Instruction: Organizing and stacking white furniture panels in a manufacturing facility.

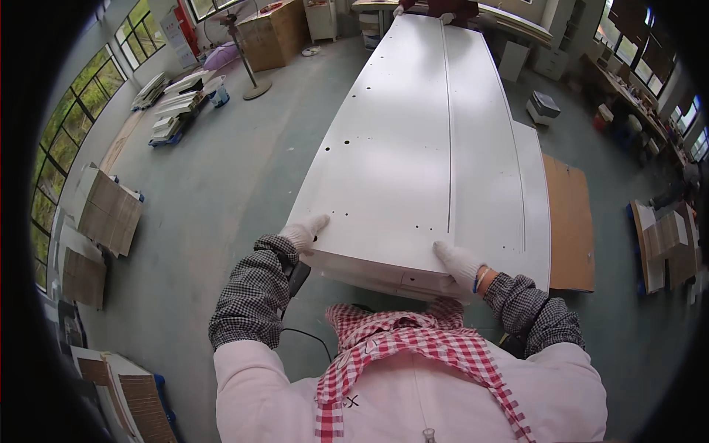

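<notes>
A long white panel point(399, 162) stretches away from me, with small dark holes along its left side and a groove running lengthwise. My left hand point(304, 233), in a white glove, grips its near left corner. Farther right, my right hand point(459, 264), also gloved, is closed over the near edge, partly on the top face. The fingers under the edge are hidden on both hands. More white board point(538, 214) shows beneath the panel at the right. Across at the far end, another person's gloved hands point(447, 18) touch the panel.
Below my left hand sits a black object point(298, 279), with a dark cord point(314, 337) nearby. Brown cardboard point(570, 221) lies right of the panel. Stacked boards point(111, 214) stand at left, others point(665, 240) at right. A stand fan point(257, 90) rises at far left.
</notes>
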Tool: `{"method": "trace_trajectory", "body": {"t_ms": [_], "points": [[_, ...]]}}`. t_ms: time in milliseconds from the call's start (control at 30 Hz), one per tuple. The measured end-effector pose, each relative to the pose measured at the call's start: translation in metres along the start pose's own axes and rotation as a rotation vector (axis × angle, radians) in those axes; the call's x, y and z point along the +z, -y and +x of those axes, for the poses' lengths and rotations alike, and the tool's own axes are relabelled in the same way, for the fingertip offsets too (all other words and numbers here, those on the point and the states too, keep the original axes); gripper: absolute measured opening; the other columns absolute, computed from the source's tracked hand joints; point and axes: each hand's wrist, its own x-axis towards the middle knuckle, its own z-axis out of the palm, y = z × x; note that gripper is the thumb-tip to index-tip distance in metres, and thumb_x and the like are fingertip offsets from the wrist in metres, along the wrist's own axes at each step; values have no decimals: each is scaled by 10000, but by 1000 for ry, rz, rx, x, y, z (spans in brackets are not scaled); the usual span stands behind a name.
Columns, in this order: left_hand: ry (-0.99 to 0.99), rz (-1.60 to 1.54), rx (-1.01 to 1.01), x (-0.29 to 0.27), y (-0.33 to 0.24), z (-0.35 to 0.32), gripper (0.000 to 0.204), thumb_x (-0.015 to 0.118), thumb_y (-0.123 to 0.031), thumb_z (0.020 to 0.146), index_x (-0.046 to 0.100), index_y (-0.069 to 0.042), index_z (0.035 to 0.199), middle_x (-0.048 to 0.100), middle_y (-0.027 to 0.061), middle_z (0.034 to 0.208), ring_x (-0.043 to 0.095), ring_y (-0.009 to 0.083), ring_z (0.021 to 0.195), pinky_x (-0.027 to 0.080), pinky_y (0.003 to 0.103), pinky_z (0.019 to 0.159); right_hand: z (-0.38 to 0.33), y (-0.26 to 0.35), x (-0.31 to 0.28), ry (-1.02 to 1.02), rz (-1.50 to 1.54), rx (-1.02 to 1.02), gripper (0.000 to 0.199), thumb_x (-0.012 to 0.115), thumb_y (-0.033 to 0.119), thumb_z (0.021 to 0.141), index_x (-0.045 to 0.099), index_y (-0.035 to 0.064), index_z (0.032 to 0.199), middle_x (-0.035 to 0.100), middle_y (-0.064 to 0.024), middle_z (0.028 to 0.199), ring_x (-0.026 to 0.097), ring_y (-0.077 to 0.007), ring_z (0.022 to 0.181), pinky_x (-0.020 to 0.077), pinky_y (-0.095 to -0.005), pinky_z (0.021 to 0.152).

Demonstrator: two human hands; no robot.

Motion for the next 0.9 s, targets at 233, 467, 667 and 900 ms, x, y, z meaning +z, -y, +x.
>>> {"method": "trace_trajectory", "body": {"t_ms": [233,467,667,900], "points": [[77,-123,-258,-53,-28,-17,437,473,-341,1017,523,-33,1324,634,220,1129,682,305,920,602,401,723,21,43,59,-82,-117,57,714,413,572,1000,588,-91,1195,687,-208,984,693,-273,693,586,-387,683],[301,451,93,-97,-9,-8,386,491,-206,1010,464,-140,1389,636,209,1103,678,337,953,576,394,793,34,58,98,-184,-158,158,682,387,530,1024,566,-113,1165,680,-202,936,647,-208,549,580,-319,577],[306,577,212,-106,11,5,405,511,-160,989,454,-132,1389,639,213,1097,690,320,936,596,395,798,35,67,127,-246,-92,306,667,359,536,997,566,-88,1106,642,-199,887,621,-210,525,600,-367,625],[339,615,232,-103,7,16,340,478,-194,1004,497,-132,1337,641,224,1051,703,306,824,604,386,797,34,86,130,-190,-651,309,690,331,486,992,508,-55,1382,552,-298,1372,567,-436,1233,437,-458,1049]]}}
